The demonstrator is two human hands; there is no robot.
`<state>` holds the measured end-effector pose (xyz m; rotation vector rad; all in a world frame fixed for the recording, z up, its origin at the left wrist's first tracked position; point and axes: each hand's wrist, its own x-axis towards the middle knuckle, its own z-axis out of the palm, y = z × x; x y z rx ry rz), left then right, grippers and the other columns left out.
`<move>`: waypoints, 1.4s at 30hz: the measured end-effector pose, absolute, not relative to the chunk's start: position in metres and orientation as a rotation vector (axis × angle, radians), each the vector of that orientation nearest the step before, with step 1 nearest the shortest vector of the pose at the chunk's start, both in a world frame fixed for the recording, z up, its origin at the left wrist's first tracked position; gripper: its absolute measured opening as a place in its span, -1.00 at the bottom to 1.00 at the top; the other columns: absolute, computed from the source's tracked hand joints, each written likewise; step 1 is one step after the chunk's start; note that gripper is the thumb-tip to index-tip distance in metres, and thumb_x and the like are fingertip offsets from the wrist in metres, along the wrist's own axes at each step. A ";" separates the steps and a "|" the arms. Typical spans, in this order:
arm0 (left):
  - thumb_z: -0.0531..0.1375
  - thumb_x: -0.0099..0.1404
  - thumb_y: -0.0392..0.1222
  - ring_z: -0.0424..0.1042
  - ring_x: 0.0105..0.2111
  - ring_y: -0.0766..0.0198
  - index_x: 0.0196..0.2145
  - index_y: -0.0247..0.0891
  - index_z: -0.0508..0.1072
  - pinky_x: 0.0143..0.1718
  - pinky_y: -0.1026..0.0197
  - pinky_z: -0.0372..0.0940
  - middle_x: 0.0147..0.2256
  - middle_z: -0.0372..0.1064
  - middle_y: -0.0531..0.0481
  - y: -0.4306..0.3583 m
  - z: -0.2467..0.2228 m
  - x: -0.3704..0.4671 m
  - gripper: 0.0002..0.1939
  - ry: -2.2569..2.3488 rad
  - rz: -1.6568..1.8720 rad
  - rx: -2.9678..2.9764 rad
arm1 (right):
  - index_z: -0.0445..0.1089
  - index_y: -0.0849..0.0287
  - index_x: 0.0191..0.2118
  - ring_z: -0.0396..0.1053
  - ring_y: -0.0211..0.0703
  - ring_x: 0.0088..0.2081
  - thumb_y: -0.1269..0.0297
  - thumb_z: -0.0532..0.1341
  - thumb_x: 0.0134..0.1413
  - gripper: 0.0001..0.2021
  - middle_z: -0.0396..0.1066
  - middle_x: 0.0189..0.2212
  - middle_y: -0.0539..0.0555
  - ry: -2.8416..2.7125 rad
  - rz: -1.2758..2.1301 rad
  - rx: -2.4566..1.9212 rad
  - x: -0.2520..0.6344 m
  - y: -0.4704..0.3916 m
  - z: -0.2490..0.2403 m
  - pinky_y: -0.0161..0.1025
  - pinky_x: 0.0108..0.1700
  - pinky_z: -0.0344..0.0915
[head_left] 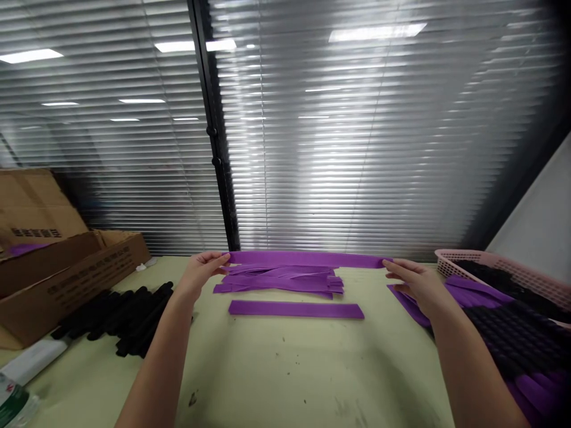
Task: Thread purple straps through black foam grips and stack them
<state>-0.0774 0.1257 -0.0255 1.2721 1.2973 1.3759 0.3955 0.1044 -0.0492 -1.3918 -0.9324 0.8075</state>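
A flat purple strap point(307, 259) is stretched level between my two hands, just above the table. My left hand point(203, 272) pinches its left end between thumb and fingers. At the other end, my right hand point(413, 280) grips the strap the same way. Behind and below it lies a loose pile of purple straps point(281, 280). Nearer to me, a single purple strap point(297, 309) rests flat, with slanted ends. Beside my right forearm is a heap of purple straps with black ribbed sections point(513, 333), partly hidden by the arm.
On the left, several black rolls point(129, 315) lie by an open cardboard box point(75, 279). A bottle with a green label point(15, 401) stands at the front left corner. A pink basket point(513, 267) with black items sits at the right. Window blinds point(312, 148) rise behind the table point(285, 374).
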 end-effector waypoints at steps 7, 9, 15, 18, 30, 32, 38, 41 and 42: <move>0.40 -0.08 0.06 0.53 -0.40 0.24 -0.29 -0.29 0.54 -0.18 0.19 0.42 -0.35 0.54 -0.04 0.128 -0.028 -0.078 -0.55 1.262 1.400 1.271 | 0.54 0.02 -0.24 0.41 -0.14 -0.21 -0.03 0.40 -0.24 -0.61 0.44 -0.08 0.07 -1.021 0.865 -1.273 0.396 0.107 -0.053 -0.38 -0.44 0.39; 0.43 -0.11 0.01 0.53 -0.40 0.24 -0.24 -0.28 0.52 -0.20 0.21 0.42 -0.37 0.54 -0.02 0.129 -0.029 -0.079 -0.52 1.242 1.411 1.291 | 0.54 0.02 -0.24 0.41 -0.17 -0.26 0.01 0.42 -0.27 -0.62 0.47 -0.17 0.07 -1.023 0.840 -1.283 0.396 0.108 -0.054 -0.39 -0.46 0.38; 0.44 -0.12 -0.01 0.53 -0.42 0.22 -0.12 -0.25 0.45 -0.22 0.17 0.41 -0.44 0.54 -0.01 0.128 -0.028 -0.079 -0.40 1.259 1.457 1.295 | 0.49 0.00 -0.22 0.38 -0.25 -0.40 0.13 0.48 -0.37 -0.56 0.46 -0.40 0.01 -0.996 0.805 -1.255 0.398 0.110 -0.056 -0.41 -0.50 0.32; 0.44 -0.12 -0.01 0.52 -0.43 0.23 -0.05 -0.24 0.42 -0.22 0.16 0.40 -0.46 0.53 0.01 0.126 -0.027 -0.078 -0.34 1.250 1.491 1.302 | 0.47 -0.03 -0.19 0.35 -0.30 -0.44 0.13 0.47 -0.36 -0.54 0.45 -0.42 -0.03 -0.962 0.798 -1.271 0.398 0.110 -0.055 -0.44 -0.52 0.30; 0.43 -0.15 0.01 0.51 -0.43 0.22 -0.30 -0.28 0.52 -0.22 0.15 0.43 -0.42 0.52 -0.02 0.128 -0.028 -0.078 -0.54 1.234 1.518 1.260 | 0.52 0.07 -0.29 0.34 -0.31 -0.48 0.13 0.46 -0.35 -0.63 0.45 -0.44 0.01 -0.926 0.756 -1.315 0.396 0.110 -0.054 -0.42 -0.54 0.30; 0.43 -0.15 -0.01 0.50 -0.42 0.23 -0.32 -0.28 0.51 -0.23 0.16 0.43 -0.42 0.52 -0.02 0.127 -0.028 -0.078 -0.56 1.231 1.523 1.255 | 0.52 0.08 -0.30 0.35 -0.29 -0.48 0.13 0.46 -0.36 -0.63 0.45 -0.45 0.01 -0.928 0.754 -1.318 0.396 0.108 -0.052 -0.41 -0.55 0.30; 0.46 -0.16 -0.07 0.50 -0.42 0.28 -0.36 -0.26 0.52 -0.26 0.25 0.42 -0.44 0.51 0.02 0.125 -0.027 -0.081 -0.61 1.163 1.506 1.205 | 0.53 0.11 -0.31 0.35 -0.28 -0.50 0.16 0.47 -0.40 -0.63 0.46 -0.47 0.01 -0.920 0.742 -1.336 0.398 0.108 -0.054 -0.38 -0.57 0.29; 0.46 -0.16 -0.09 0.50 -0.43 0.30 -0.38 -0.25 0.53 -0.26 0.28 0.42 -0.45 0.51 0.03 0.125 -0.026 -0.081 -0.64 1.130 1.490 1.211 | 0.53 0.11 -0.32 0.34 -0.29 -0.52 0.16 0.47 -0.41 -0.62 0.45 -0.50 0.00 -0.916 0.743 -1.324 0.401 0.110 -0.056 -0.38 -0.58 0.28; 0.46 -0.16 -0.10 0.50 -0.43 0.30 -0.38 -0.24 0.53 -0.27 0.28 0.42 -0.46 0.51 0.04 0.124 -0.025 -0.080 -0.64 1.130 1.484 1.215 | 0.53 0.11 -0.33 0.34 -0.28 -0.52 0.16 0.47 -0.42 -0.63 0.45 -0.50 0.00 -0.915 0.736 -1.323 0.402 0.110 -0.057 -0.38 -0.58 0.28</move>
